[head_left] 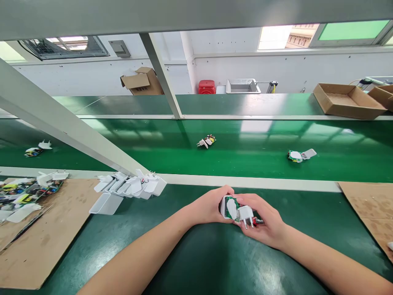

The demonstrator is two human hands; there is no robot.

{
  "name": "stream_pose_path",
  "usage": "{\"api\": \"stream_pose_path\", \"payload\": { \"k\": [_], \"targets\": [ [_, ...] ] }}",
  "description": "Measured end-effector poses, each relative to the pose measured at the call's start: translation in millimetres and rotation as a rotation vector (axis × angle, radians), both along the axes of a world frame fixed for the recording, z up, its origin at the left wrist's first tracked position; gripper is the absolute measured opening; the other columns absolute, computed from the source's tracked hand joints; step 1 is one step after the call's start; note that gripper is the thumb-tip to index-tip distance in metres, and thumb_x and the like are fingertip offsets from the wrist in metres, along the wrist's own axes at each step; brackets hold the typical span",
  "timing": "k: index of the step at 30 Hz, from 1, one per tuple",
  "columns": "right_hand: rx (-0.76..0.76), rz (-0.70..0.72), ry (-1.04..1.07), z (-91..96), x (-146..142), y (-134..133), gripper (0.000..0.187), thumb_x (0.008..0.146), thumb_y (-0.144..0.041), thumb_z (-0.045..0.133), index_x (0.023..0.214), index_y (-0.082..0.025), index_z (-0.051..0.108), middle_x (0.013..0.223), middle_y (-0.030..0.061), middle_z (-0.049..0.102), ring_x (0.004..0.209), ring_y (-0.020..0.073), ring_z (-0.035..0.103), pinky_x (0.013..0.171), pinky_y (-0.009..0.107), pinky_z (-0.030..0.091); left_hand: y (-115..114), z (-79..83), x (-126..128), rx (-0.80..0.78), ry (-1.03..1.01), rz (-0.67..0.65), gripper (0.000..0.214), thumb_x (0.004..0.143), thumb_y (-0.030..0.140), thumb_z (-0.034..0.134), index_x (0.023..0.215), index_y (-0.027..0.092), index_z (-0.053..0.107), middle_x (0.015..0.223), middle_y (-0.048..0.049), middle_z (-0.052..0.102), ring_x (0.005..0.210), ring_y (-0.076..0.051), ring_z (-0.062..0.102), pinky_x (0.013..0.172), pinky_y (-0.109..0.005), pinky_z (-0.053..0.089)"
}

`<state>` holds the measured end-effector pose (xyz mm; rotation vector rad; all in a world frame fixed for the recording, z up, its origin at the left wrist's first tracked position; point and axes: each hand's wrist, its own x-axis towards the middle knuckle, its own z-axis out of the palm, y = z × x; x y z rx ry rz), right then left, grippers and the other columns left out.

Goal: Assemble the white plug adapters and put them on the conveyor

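Note:
Over the dark green bench, my left hand (206, 208) is closed around a white plastic charger case (223, 207). My right hand (266, 221) grips a green circuit board (238, 206) with a white plug piece (245, 213) whose two pins point down toward me. One end of the board meets the case mouth; how far it sits inside, I cannot tell. Red and dark parts show by my right fingers. Left of my hands, white case shells (135, 186) stand in a stacked row, with one open shell (106, 203) in front.
Beyond the bench runs a green conveyor belt (172, 162) carrying several board-and-plug pieces (207, 141). Cardboard sheets (66, 229) lie at both sides; the left one bears a pile of circuit boards (27, 192) and tweezers (27, 226). A slanted white post (70, 123) crosses the left side.

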<state>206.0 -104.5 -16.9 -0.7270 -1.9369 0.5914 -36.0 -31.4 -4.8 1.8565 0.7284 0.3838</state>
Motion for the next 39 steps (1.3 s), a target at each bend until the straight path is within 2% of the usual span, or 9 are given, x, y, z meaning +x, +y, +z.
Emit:
{"api": "stream_pose_path", "payload": {
  "k": [17, 25, 39],
  "targets": [
    [0.023, 0.006, -0.047, -0.8, -0.4, -0.6, 0.070, 0.093, -0.014, 0.076, 0.158, -0.024, 0.053, 0.142, 0.0172, 0.073, 0.127, 0.0312, 0.075, 0.104, 0.043, 0.067, -1.0, -1.4, 2.2, 0.055, 0.070, 0.014, 0.065, 0.069, 0.048, 0.097, 0.113, 0.023, 0.056, 0.099, 0.0000, 0.069, 0.082, -0.017, 0.063, 0.066, -0.026, 0.044],
    [0.032, 0.005, -0.041, 2.4, -2.3, 0.1, 0.067, 0.092, -0.011, 0.074, 0.155, -0.021, 0.055, 0.139, 0.0175, 0.072, 0.125, 0.0292, 0.075, 0.100, 0.039, 0.069, -1.1, -3.4, 2.5, 0.063, 0.041, 0.011, 0.062, 0.070, 0.044, 0.096, 0.111, 0.023, 0.055, 0.098, 0.0002, 0.068, 0.081, -0.016, 0.061, 0.065, -0.026, 0.042],
    [0.003, 0.050, -0.073, 1.1, -1.5, 0.6, 0.067, 0.095, -0.014, 0.076, 0.158, -0.020, 0.053, 0.141, 0.0180, 0.071, 0.128, 0.0287, 0.074, 0.105, 0.039, 0.066, -1.6, -3.1, 2.7, 0.079, 0.043, -0.014, 0.057, 0.072, 0.043, 0.093, 0.108, 0.023, 0.054, 0.097, 0.0007, 0.067, 0.080, -0.016, 0.059, 0.067, -0.026, 0.043]
  ]
}}
